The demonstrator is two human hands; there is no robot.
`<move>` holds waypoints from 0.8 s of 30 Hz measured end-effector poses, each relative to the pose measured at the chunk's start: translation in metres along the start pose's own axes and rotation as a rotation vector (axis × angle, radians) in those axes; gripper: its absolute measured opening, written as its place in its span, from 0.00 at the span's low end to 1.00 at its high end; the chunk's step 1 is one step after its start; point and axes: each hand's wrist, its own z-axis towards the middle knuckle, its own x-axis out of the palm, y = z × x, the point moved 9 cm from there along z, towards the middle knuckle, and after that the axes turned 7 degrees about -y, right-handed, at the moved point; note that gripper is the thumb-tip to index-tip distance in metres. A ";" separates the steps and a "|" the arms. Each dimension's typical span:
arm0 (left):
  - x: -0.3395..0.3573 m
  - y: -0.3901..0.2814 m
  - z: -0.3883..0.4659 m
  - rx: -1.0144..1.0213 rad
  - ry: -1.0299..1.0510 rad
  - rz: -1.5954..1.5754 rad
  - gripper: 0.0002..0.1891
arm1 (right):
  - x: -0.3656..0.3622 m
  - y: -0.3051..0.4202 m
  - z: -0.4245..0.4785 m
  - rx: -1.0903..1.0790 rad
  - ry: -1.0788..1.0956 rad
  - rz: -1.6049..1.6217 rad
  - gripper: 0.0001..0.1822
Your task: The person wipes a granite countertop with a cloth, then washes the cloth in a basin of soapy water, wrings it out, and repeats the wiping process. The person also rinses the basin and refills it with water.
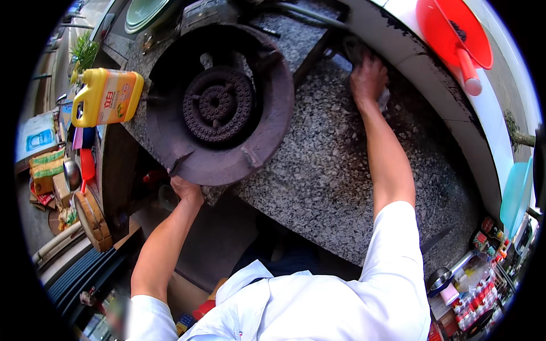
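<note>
A large cast-iron gas burner (pixel 219 106) with a wide round rim stands on the speckled granite counter (pixel 315 179). My left hand (pixel 187 190) is at the near lower edge of that rim, its fingers partly hidden beneath it; whether they grip the rim is unclear. Farther right, my right hand (pixel 370 81) presses a crumpled cloth (pixel 384 99) onto the dark, stained granite near the tiled wall. A yellow detergent jug (pixel 108 98) rests on the counter left of the burner.
A red plastic scoop (pixel 463 38) and a turquoise basin (pixel 515 198) lie on the ledge at right. A knife blade (pixel 437 238) lies by my right sleeve. A metal pipe (pixel 311 15) runs behind the burner. Green basins (pixel 147 17) stand at the back left.
</note>
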 end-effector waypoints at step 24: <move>0.006 -0.029 -0.031 -0.147 -0.141 0.307 0.30 | -0.259 -0.047 -0.417 0.969 0.064 -0.681 0.26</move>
